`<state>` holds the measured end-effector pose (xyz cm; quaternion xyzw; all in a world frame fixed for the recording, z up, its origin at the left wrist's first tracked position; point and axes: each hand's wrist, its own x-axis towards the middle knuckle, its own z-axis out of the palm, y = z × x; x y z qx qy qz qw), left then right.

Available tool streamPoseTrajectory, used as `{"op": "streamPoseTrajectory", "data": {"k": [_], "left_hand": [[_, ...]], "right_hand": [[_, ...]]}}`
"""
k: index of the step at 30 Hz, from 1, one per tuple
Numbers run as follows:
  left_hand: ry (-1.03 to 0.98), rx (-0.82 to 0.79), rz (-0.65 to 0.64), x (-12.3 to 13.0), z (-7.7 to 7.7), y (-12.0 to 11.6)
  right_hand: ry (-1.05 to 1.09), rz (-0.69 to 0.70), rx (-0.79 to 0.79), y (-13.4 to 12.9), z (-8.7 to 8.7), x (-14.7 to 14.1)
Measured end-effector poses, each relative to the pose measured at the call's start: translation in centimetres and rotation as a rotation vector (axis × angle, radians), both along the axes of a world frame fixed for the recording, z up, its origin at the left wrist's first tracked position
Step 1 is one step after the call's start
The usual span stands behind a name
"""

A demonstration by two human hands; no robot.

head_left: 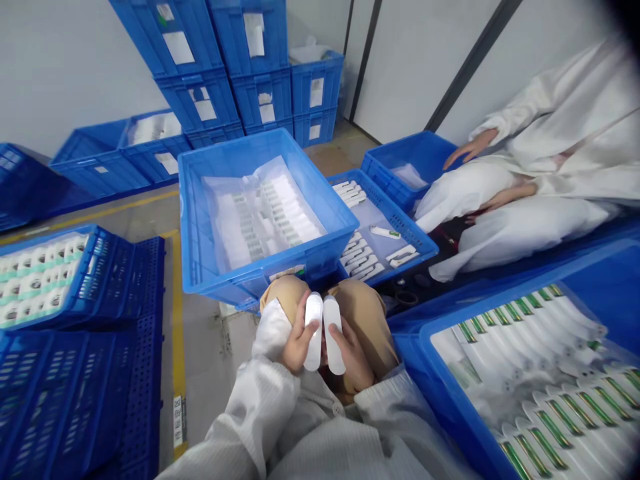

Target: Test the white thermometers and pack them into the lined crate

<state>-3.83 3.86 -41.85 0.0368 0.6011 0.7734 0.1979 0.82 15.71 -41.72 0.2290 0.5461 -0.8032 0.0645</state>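
Over the wearer's lap, the left grip [297, 347] grasps one elongated white piece [313, 327]; the right grip [354, 360] grasps a matching white piece [333, 341]. The two pieces are held side by side, upper ends close together, lower ends slightly apart. Directly beyond both grips: a large blue bin [240, 282] containing bagged white parts [287, 213]. Beyond and right of the grips: a blue tray [425, 245] bearing rows of white parts. Near side, right of the right grip: a blue box [617, 280] of white parts with green-and-gold strips.
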Motion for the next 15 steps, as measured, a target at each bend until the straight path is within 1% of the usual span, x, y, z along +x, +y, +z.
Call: {"op": "streamPoseTrajectory", "data": {"k": [5, 7, 9, 13, 15], "left_hand": [[-0.086, -0.03, 0.027, 0.2, 0.3, 0.1], [-0.152, -0.009, 0.011, 0.3, 0.5, 0.1], [-0.207, 0.019, -0.009, 0.4, 0.6, 0.1], [-0.21, 0.035, 0.015, 0.4, 0.4, 0.0], [-0.22, 0.039, 0.022, 0.4, 0.2, 0.0]], "right_hand": [[0.003, -0.015, 0.086, 0.1, -0.8, 0.2], [0.013, -0.015, 0.09, 0.1, -1.0, 0.3], [0.01, -0.011, 0.08, 0.1, -0.7, 0.2], [-0.008, -0.007, 0.098, 0.0, 0.4, -0.1], [-0.01, -0.003, 0.116, 0.0, 0.6, -0.2]]}}
